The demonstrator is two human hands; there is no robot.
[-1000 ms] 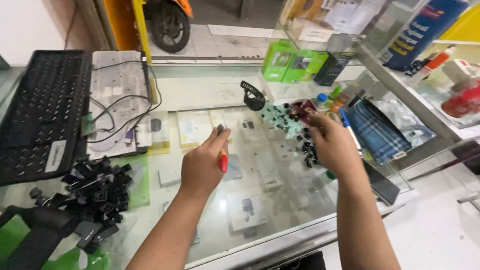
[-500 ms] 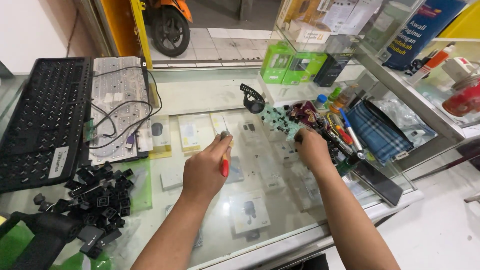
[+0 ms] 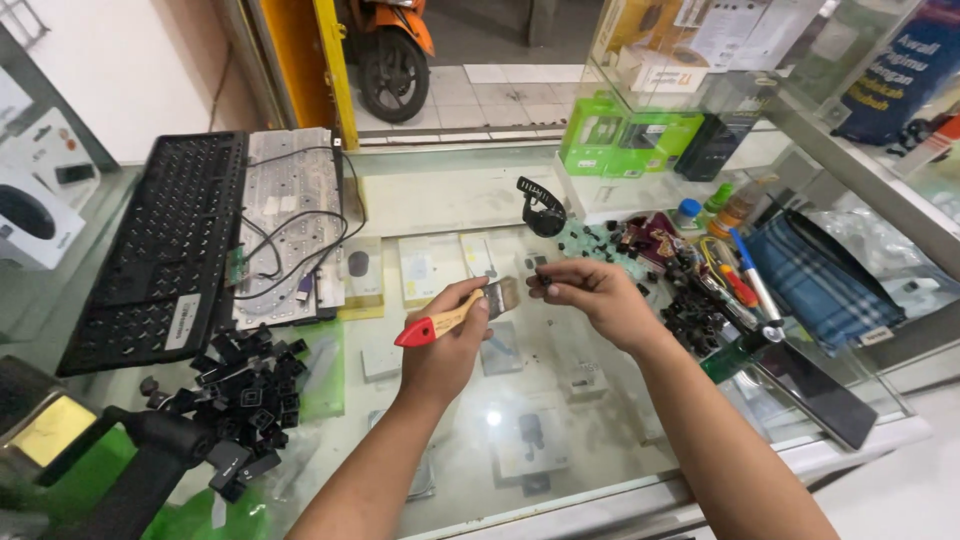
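Glass counter (image 3: 440, 200) is the landmark, everything sits on it. Biggest item: black keyboard frame (image 3: 160, 250) at counter's far-left, keycaps stripped off; just beside it toward centre, the bare metal backplate (image 3: 290, 225) w/ loose cable on top. Near-left of counter: big pile of black keycaps (image 3: 245, 395). Far-right of counter: second, smaller scatter of keycaps (image 3: 690, 305) next to a blue plaid cloth (image 3: 820, 275) and some screwdrivers. Above counter centre, both hands meet. Left hand (image 3: 445, 340) is closed round a small paintbrush (image 3: 450, 318), red-tipped wooden handle, bristles aimed right. Right hand (image 3: 590, 295) pinches one small black keycap (image 3: 538, 288) betw. thumb and fingertips, other fingers loosely curled; cap is held at the bristles, touching or nearly, can't tell which. Progress, judging by layout: teardown done, cap-by-cap brushing under way; which pile is cleaned can't be told, so a good deal looks left, plus refitting caps on the frame.
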